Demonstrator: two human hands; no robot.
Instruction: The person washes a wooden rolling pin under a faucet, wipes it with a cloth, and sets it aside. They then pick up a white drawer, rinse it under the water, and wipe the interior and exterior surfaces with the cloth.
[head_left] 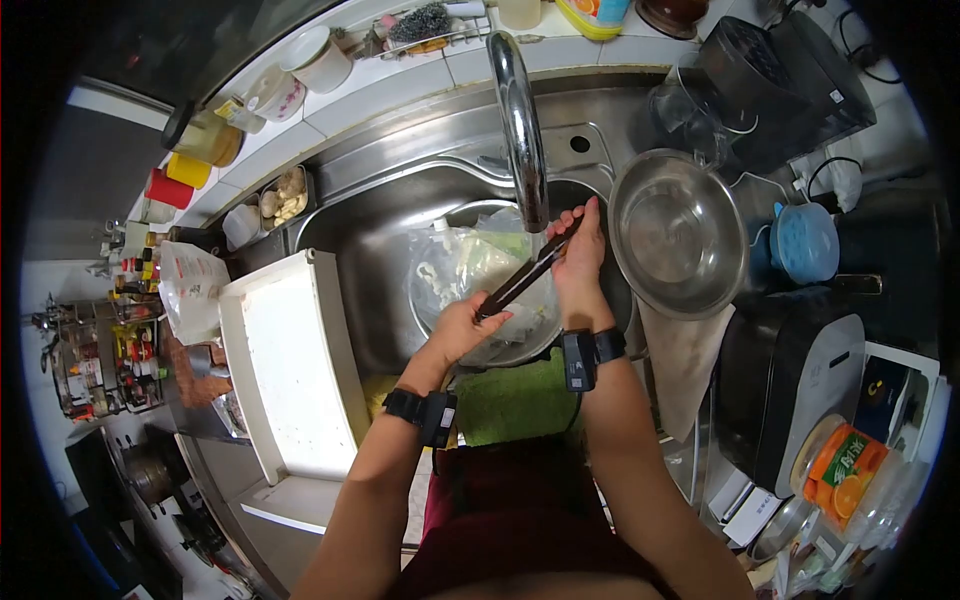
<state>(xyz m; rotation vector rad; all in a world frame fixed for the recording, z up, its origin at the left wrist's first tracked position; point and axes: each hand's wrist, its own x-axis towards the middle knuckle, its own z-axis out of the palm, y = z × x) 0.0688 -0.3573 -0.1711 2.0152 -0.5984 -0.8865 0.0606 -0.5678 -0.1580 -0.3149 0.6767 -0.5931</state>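
Nearest me were both forearms, each strapped with a black wrist device, reaching out over the sink point(375, 235). Between them I held a long dark knife point(525, 278) slantwise over a bowl point(535, 345) sitting in the basin. My left hand point(462, 327) was curled shut around its lower end, thumb on top. My right hand point(580, 255) was pinched on the upper end, fingers pressed together along it, just under the spout of the tap point(520, 125).

Inside the bowl lay a clear plastic bag point(465, 265) with pale and green contents; I could not make out what they were. The curved tap crossed in front of the bowl and hid part of the far rim. A white cutting board point(290, 370) lay across the sink's left edge, close beside my left hand. To the right, an empty steel basin point(678, 232) rested on the drainboard, with a cloth point(685, 360) hanging below it. A green mat point(515, 400) showed under my wrists.

Further right stood a blue pot point(805, 242) and a black appliance point(790, 395), the tabletop there crowded and partly cut off by the dark lens edge. Cups and jars along the back ledge were too small to tell apart.
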